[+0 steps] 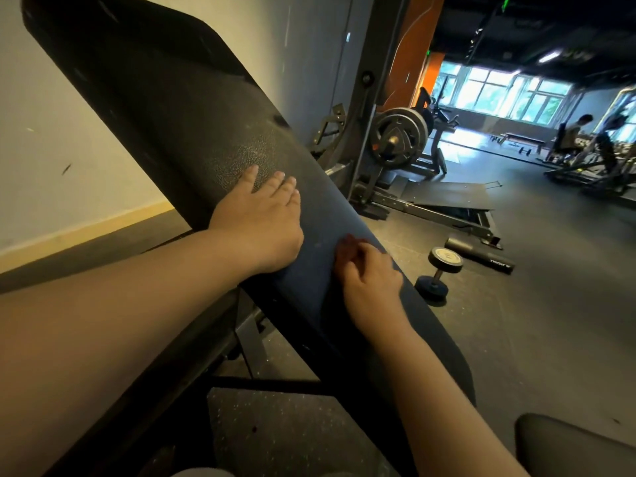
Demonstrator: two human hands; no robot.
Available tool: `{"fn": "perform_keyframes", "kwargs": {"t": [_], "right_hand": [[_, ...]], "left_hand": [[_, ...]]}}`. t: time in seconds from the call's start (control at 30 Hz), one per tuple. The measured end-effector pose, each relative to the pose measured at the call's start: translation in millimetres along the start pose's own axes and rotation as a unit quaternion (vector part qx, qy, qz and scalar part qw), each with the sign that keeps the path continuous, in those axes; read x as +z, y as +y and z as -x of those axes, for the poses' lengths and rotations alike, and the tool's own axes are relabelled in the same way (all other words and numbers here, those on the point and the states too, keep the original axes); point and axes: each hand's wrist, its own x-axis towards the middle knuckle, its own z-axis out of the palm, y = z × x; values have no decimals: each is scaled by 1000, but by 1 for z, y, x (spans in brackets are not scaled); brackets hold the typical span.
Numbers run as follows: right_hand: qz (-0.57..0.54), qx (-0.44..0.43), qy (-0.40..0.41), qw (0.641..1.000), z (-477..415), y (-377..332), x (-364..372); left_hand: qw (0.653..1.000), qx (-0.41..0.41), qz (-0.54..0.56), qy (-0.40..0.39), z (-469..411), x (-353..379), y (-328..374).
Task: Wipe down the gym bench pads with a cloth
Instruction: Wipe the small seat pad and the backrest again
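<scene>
Across the head view, the only view on file: back pad [165, 108], black and inclined. Its long axis runs from upper left down to lower right and passes under both hands. A worn, crackled patch lies at the left fingertips.

Left hand [261, 218]: fingers straight and slightly spread, palm flat on the pad's mid-section.

Right hand [371, 284]: lower on the same pad, toward its right edge. The fingers are curled and pinch a small dark-red bunch, blurred, taken to be the cloth [349, 242], which touches the pad surface.

Key relation: the cloth lies just beside the left hand, to its right. Most of the pad stretches up and left along the long axis, away from both hands. The right hand is the nearer one, since it holds the cloth. Judged: a stroke up that axis would meet the left hand, which lies partly in the path.

Count:
- hands, two
- cloth, one
- pads, two: the back pad and the seat pad [568, 445], of which only a corner shows at lower right, well apart from the hands
- dumbbell [440, 270], one, on the floor
- black cylinder [481, 253], one, near the dumbbell
</scene>
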Motion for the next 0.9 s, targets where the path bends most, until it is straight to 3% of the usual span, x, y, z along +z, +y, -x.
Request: {"fn": "perform_keyframes", "kwargs": {"t": [0.07, 0.13, 0.2, 0.33, 0.4, 0.6, 0.73, 0.83, 0.9], "right_hand": [[7, -115, -23, 993, 17, -25, 12], [16, -165, -24, 986, 23, -29, 13], [33, -128, -16, 991, 21, -7, 5], [91, 62, 49, 993, 24, 52, -16], [92, 105, 46, 989, 27, 55, -15], [54, -103, 0, 993, 47, 13, 3], [14, 3, 11, 1000, 56, 56, -17], [141, 94, 11, 985, 58, 57, -22], [202, 90, 15, 975, 57, 43, -16]], "left_hand": [[1000, 5, -3, -2, 0, -2, 2], [1000, 22, -3, -5, 3, -4, 6], [999, 45, -3, -3, 8, -3, 13], [998, 58, -8, -7, 18, 4, 31], [998, 58, -9, -14, 19, 5, 42], [994, 103, -17, -27, 26, 6, 57], [994, 100, -26, -19, 28, 7, 56], [995, 93, -21, -29, 32, 8, 68], [994, 100, -22, -46, 38, 9, 83]]}}
